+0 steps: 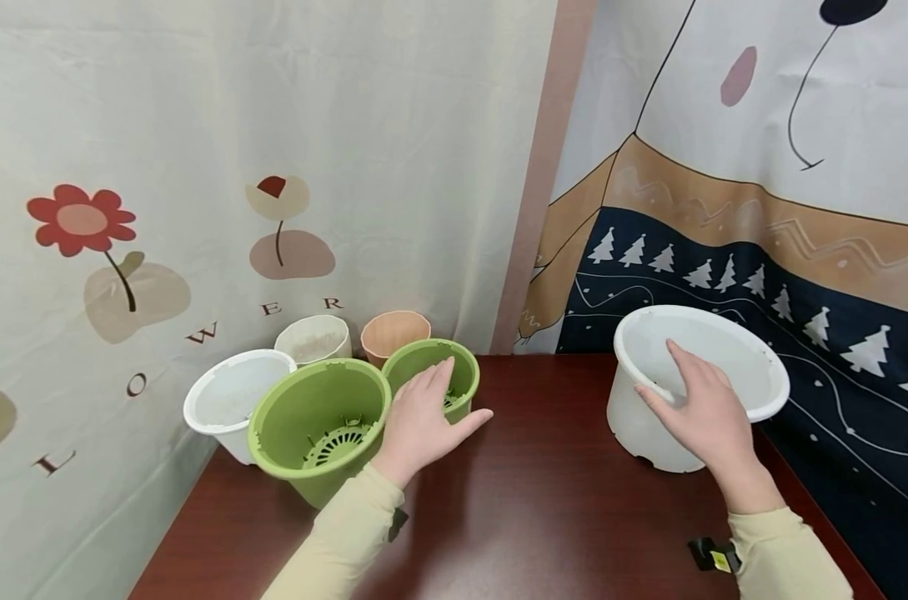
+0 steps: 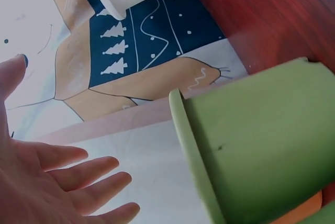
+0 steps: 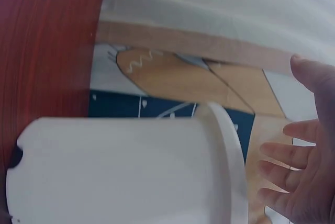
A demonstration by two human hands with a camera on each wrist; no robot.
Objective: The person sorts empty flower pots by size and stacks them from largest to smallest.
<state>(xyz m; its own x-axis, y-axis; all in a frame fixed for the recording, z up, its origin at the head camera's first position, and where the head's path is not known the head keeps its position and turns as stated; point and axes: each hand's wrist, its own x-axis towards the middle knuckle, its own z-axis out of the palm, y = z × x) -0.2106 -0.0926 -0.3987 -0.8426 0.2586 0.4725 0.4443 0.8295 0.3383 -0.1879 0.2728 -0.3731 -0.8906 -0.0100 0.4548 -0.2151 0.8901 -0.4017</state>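
Six pots, all upright on the dark red table (image 1: pixel 529 492). Right: big white pot (image 1: pixel 637 417), bottom edge notched, inside plain white wherever the right hand (image 1: pixel 712 417) isn't covering it. That hand is over the mouth, fingers and thumb apart, gripping nothing; right wrist view shows a gap to the rim. Left: small green pot (image 1: pixel 416 358), slotted floor partly visible past the left hand (image 1: pixel 427 421), which is also spread, thumb out, holding nothing; left wrist view has it clear of the rim. Large green pot (image 1: pixel 311 396) is just beside it: round slotted floor, pale showing through slots, green tabs around it. Left white pot (image 1: pixel 236 383) at far left, white inside, bottom detail too faint to read. Cream pot (image 1: pixel 314 340) and peach pot (image 1: pixel 396 332) behind, by the curtain (image 1: pixel 423 167); only upper inner walls visible, can't tell contents.
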